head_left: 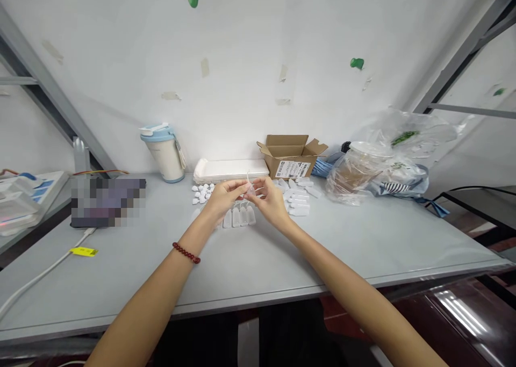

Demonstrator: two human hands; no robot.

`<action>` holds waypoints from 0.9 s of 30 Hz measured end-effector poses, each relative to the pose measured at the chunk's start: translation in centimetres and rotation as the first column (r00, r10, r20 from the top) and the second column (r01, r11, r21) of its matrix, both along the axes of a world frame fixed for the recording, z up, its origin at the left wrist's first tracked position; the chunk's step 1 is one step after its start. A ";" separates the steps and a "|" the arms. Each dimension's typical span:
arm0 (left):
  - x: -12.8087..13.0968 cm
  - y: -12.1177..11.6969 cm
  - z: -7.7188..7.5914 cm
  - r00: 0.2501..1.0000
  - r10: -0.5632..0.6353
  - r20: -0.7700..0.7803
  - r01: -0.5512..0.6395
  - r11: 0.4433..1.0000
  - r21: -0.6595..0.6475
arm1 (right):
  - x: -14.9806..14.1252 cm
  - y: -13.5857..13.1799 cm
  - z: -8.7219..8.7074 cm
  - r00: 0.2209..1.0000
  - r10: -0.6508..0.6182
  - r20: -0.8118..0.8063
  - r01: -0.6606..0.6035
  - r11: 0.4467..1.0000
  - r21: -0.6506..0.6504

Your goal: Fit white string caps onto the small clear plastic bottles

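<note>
Both hands meet above the middle of the table, fingers pinched together. Between the fingertips is a small translucent plastic piece (250, 188) with a thin whitish strip sticking up; its exact kind is too small to tell. My left hand (221, 199) closes on its left side, a dark red bead bracelet on the wrist. My right hand (272, 203) grips it from the right. Just below the hands lies a row of translucent flat containers (237, 217), partly covered by my left hand. Small white caps (200, 193) lie behind my left hand. More whitish translucent containers (298, 203) lie right of my right hand.
At the back stand an open cardboard box (292, 160), a white tray-like stack (231, 169) and a blue-lidded tumbler (165, 155). A blurred-out dark device (107, 203) and white cable (44, 270) are left. Plastic bags with a round tub (363, 168) sit right.
</note>
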State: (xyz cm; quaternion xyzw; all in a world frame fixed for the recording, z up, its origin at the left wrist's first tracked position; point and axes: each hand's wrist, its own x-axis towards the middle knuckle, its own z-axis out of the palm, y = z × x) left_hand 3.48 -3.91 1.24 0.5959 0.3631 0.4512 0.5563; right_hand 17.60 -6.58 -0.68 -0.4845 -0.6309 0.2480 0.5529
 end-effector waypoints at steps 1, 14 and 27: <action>0.0 0.0 0.0 1.000 0.002 -0.006 -0.002 1.000 0.010 | 0.1 0.0 0.0 1.000 0.003 0.008 -0.003 1.000 0.000; 0.0 -0.1 0.2 1.000 0.000 -0.023 0.001 0.998 0.059 | -0.1 -0.1 -0.1 0.988 0.066 0.139 -0.069 0.998 0.015; -0.1 0.7 -1.2 0.852 0.302 -0.427 -0.064 0.871 0.488 | 1.1 1.4 -1.1 0.949 -0.072 0.306 0.046 0.995 0.092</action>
